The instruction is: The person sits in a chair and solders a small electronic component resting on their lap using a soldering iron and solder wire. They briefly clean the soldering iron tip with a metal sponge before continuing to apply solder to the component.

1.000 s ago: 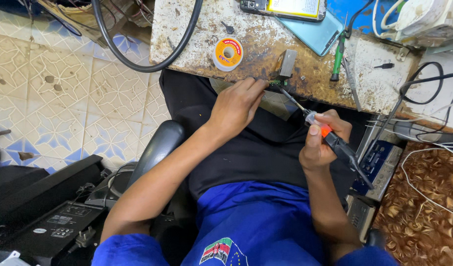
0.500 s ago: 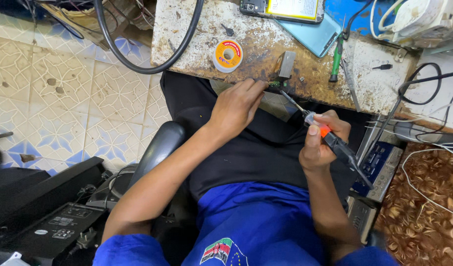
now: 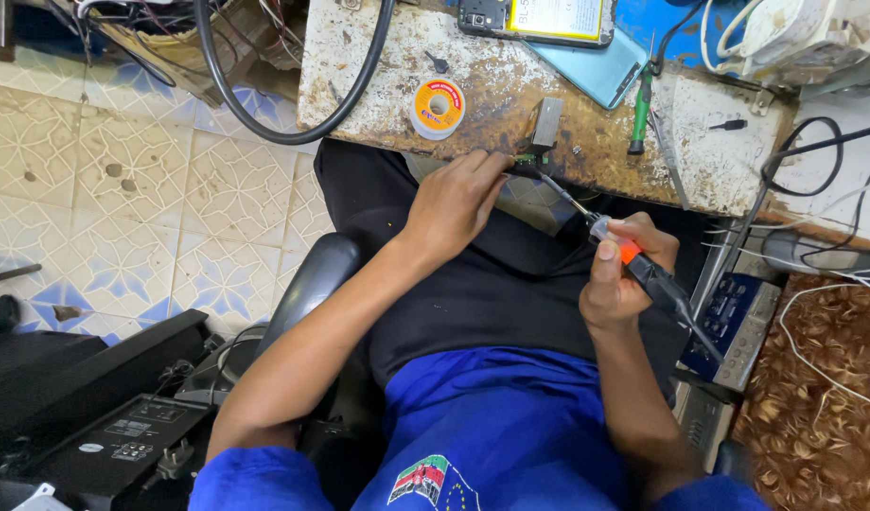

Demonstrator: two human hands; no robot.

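My left hand [image 3: 456,199] rests at the near edge of the worn workbench [image 3: 510,90], its fingertips pinching a small green circuit board [image 3: 527,168]. My right hand [image 3: 624,270] grips a soldering iron [image 3: 633,257] with an orange collar and black handle. The iron's thin metal tip [image 3: 553,189] points up and left to the little board, touching or almost touching it. Both hands hover over my lap, which is covered in black cloth and blue clothing.
On the bench lie an orange solder spool [image 3: 437,106], a small grey metal block [image 3: 546,123], a green-handled tool [image 3: 639,118], an opened phone [image 3: 539,19] and a thick black cable [image 3: 359,85]. Electronic boxes [image 3: 728,322] stand at right, black equipment [image 3: 104,426] at lower left on tiled floor.
The hands have barely moved; the iron's tip stays at the small board. The view has shifted slightly.
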